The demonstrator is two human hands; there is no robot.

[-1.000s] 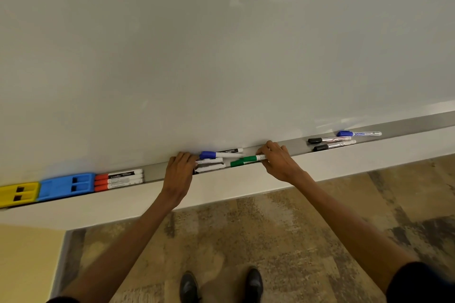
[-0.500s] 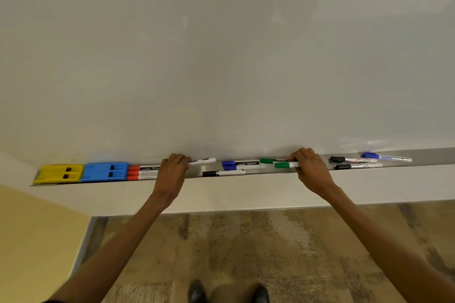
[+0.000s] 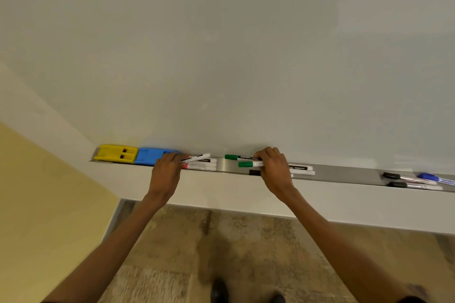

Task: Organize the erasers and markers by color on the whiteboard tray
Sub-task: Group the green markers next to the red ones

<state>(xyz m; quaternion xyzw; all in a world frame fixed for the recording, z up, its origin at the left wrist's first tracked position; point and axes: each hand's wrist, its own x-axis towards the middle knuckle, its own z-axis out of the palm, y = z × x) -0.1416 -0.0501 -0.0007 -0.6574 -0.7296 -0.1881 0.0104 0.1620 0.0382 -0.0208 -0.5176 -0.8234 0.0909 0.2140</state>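
Green markers (image 3: 246, 160) slid leftward under right hand (image 3: 274, 170); left hand (image 3: 167, 170) on red markers (image 3: 200, 167).

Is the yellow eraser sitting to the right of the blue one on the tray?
No, the yellow eraser lies left of the blue eraser, at the tray's end.

Between my hands, the grey metal whiteboard tray (image 3: 222, 166) lies bare beside the white-barrelled red markers (image 3: 200, 167). A longer bare stretch runs right toward two black-capped markers (image 3: 408, 181).

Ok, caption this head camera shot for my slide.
Left hand gathers red-capped markers beside blue eraser; right hand slides green-capped markers along metal tray.
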